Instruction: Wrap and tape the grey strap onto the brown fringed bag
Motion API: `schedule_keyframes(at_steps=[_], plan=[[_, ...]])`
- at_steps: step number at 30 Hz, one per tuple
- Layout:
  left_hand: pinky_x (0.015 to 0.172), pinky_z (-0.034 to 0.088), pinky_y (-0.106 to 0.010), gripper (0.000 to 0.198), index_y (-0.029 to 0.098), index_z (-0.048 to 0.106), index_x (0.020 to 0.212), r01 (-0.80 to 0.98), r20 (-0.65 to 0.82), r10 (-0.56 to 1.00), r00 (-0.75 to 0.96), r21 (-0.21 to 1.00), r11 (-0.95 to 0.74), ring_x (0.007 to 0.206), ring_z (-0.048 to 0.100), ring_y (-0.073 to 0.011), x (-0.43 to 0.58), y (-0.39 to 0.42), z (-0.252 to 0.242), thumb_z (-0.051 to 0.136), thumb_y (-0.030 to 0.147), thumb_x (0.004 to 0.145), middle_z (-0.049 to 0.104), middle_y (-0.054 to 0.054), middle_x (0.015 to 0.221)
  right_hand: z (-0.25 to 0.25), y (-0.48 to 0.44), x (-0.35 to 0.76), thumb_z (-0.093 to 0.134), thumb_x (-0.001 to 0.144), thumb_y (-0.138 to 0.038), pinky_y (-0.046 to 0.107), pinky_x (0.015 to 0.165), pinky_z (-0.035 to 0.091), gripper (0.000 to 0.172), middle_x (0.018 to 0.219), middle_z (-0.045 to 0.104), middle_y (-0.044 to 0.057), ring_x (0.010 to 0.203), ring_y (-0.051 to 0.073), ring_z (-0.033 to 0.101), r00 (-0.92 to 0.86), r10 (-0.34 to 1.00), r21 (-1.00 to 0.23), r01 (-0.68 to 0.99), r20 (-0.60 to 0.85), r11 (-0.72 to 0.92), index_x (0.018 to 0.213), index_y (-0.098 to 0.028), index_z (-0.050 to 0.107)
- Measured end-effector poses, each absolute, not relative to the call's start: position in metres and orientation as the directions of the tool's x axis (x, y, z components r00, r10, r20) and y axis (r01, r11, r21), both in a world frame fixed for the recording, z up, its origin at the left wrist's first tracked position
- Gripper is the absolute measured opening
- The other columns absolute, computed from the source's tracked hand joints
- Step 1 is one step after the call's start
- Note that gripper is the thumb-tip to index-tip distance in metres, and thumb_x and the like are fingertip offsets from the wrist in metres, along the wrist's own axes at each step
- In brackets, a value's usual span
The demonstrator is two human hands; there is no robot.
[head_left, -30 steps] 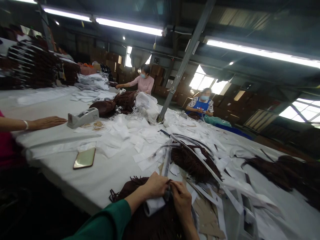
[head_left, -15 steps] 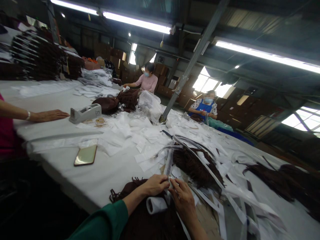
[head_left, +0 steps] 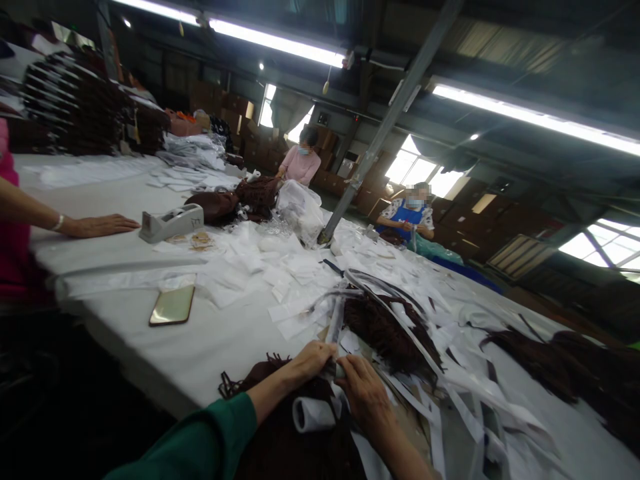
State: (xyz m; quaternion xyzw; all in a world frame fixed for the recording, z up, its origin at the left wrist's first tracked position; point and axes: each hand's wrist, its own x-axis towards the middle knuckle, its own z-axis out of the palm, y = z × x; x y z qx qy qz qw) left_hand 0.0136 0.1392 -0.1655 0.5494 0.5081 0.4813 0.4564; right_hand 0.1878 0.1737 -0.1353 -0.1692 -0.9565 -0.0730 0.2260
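Observation:
At the near table edge, dark brown fringed fabric (head_left: 280, 447) lies under my hands, with a rolled white piece (head_left: 314, 413) on top of it. My left hand (head_left: 313, 360), below a green sleeve, is closed at a narrow whitish strip (head_left: 336, 320) that runs up from the fingers. Close beside it, my right hand (head_left: 365, 387) has its fingers bent around a small white piece (head_left: 340, 370). The fingertips of both hands nearly meet. What my left fingers pinch is too small to make out.
A phone (head_left: 173, 305) and a grey tape dispenser (head_left: 173, 223) are on the left, beside another person's hand (head_left: 103, 225). White scraps (head_left: 295, 267) and a brown fringed bundle (head_left: 385, 327) lie ahead. A slanted metal post (head_left: 370, 160) rises beyond. Two people work across the table.
My left hand has turned and its fingers have drawn in more tightly; my right fingers have curled more. Across the table, the person in pink has leaned toward the brown pile.

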Motion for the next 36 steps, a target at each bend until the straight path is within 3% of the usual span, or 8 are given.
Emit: schedule_keyframes(at_steps=[6, 9, 15, 20, 25, 30, 33, 36], plan=[[0.048, 0.021, -0.024, 0.033, 0.018, 0.039, 0.049, 0.167, 0.092, 0.993, -0.068, 0.983, -0.080, 0.049, 0.031, -0.0089, 0.023, 0.143, -0.168, 0.041, 0.031, 0.079, 0.030, 0.006, 0.049, -0.120, 0.163, 0.187, 0.055, 0.079, -0.012, 0.035, 0.076, 0.053, 0.026, 0.096, 0.057, 0.007, 0.092, 0.024, 0.058, -0.817, 0.445, -0.170, 0.411, 0.367, 0.896, 0.103, -0.022, 0.056], [0.049, 0.021, -0.024, 0.033, 0.018, 0.040, 0.048, 0.171, 0.101, 0.990, -0.098, 0.982, -0.084, 0.050, 0.034, -0.0091, 0.028, 0.139, -0.169, 0.044, 0.030, 0.078, 0.033, 0.005, 0.048, -0.115, 0.161, 0.185, 0.057, 0.071, -0.009, 0.034, 0.074, 0.051, 0.024, 0.092, 0.056, 0.005, 0.089, 0.023, 0.057, -0.807, 0.501, -0.201, 0.460, 0.313, 0.865, 0.091, -0.022, 0.058], [0.048, 0.023, -0.024, 0.031, 0.017, 0.041, 0.050, 0.061, 0.037, 0.989, -0.141, 0.998, -0.029, 0.048, 0.033, -0.0087, 0.033, 0.138, -0.164, 0.039, 0.028, 0.080, 0.034, 0.005, 0.049, -0.113, 0.161, 0.178, 0.057, 0.067, -0.007, 0.032, 0.073, 0.046, 0.026, 0.091, 0.057, 0.005, 0.085, 0.022, 0.053, -0.835, 0.458, -0.070, 0.460, 0.307, 0.885, 0.089, -0.021, 0.060], [0.050, 0.033, -0.022, 0.023, 0.015, 0.051, 0.060, -0.087, -0.006, 1.000, 0.022, 0.996, 0.008, 0.053, 0.042, -0.0094, 0.019, 0.130, -0.155, 0.044, 0.028, 0.077, 0.045, 0.004, 0.056, -0.116, 0.158, 0.179, 0.054, 0.074, -0.009, 0.035, 0.075, 0.040, 0.028, 0.095, 0.059, 0.007, 0.086, 0.023, 0.052, -0.845, 0.375, 0.103, 0.442, 0.382, 0.891, 0.098, -0.021, 0.064], [0.055, 0.037, -0.020, 0.016, 0.012, 0.062, 0.074, -0.117, 0.020, 0.985, 0.170, 0.993, 0.000, 0.059, 0.047, -0.0091, 0.012, 0.120, -0.150, 0.064, 0.020, 0.060, 0.054, 0.004, 0.064, -0.120, 0.162, 0.185, 0.051, 0.085, -0.016, 0.037, 0.079, 0.039, 0.025, 0.098, 0.059, 0.008, 0.088, 0.024, 0.052, -0.842, 0.314, 0.141, 0.409, 0.439, 0.901, 0.104, -0.023, 0.065], [0.052, 0.033, -0.020, 0.016, 0.011, 0.062, 0.076, -0.036, 0.048, 0.995, 0.091, 0.998, -0.044, 0.057, 0.042, -0.0085, 0.017, 0.121, -0.154, 0.060, 0.017, 0.061, 0.049, 0.005, 0.062, -0.134, 0.169, 0.190, 0.049, 0.087, -0.016, 0.039, 0.081, 0.042, 0.031, 0.103, 0.061, 0.009, 0.090, 0.024, 0.055, -0.822, 0.287, 0.147, 0.404, 0.492, 0.903, 0.113, -0.025, 0.064], [0.052, 0.033, -0.020, 0.014, 0.011, 0.062, 0.076, 0.022, 0.073, 0.997, 0.014, 0.997, -0.073, 0.059, 0.042, -0.0094, 0.018, 0.121, -0.158, 0.058, 0.020, 0.066, 0.047, 0.004, 0.062, -0.137, 0.169, 0.192, 0.049, 0.083, -0.014, 0.041, 0.083, 0.045, 0.043, 0.104, 0.063, 0.008, 0.092, 0.025, 0.058, -0.808, 0.325, 0.042, 0.396, 0.492, 0.917, 0.123, -0.028, 0.058], [0.052, 0.033, -0.021, 0.017, 0.012, 0.063, 0.078, 0.091, 0.103, 0.994, -0.024, 0.991, -0.100, 0.059, 0.042, -0.0100, 0.019, 0.118, -0.161, 0.058, 0.025, 0.070, 0.047, 0.004, 0.062, -0.132, 0.169, 0.192, 0.046, 0.075, -0.011, 0.038, 0.082, 0.050, 0.068, 0.108, 0.065, 0.007, 0.095, 0.022, 0.062, -0.759, 0.503, -0.301, 0.407, 0.413, 0.862, 0.141, -0.024, 0.036]])
